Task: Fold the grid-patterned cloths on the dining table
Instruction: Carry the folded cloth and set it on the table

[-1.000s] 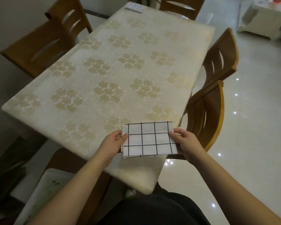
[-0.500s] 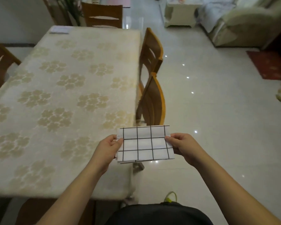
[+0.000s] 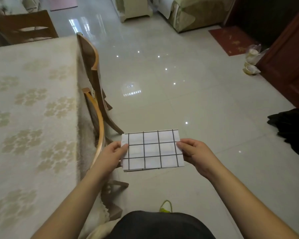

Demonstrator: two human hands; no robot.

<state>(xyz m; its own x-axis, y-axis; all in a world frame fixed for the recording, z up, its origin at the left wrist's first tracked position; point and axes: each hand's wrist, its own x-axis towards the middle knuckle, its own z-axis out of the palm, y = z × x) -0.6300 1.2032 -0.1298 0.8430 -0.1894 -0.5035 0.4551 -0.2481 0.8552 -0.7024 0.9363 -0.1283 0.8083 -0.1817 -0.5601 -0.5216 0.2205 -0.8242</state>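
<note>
The left hand and right hand each pinch a short side of the folded grid-patterned cloth, thumbs on top and fingers curled beneath. It is held flat in the air above the tiled floor, off the right edge of the dining table, near a wooden chair.

A glossy pale tiled floor fills most of the view, dotted with small reflections of ceiling lights. On the left stands a table under a cream floral-patterned tablecloth, with curved-backed wooden chairs tucked along its edge. A small red mat lies near a dark reddish-brown wooden door, and a cream cabinet stands at the far end.
</note>
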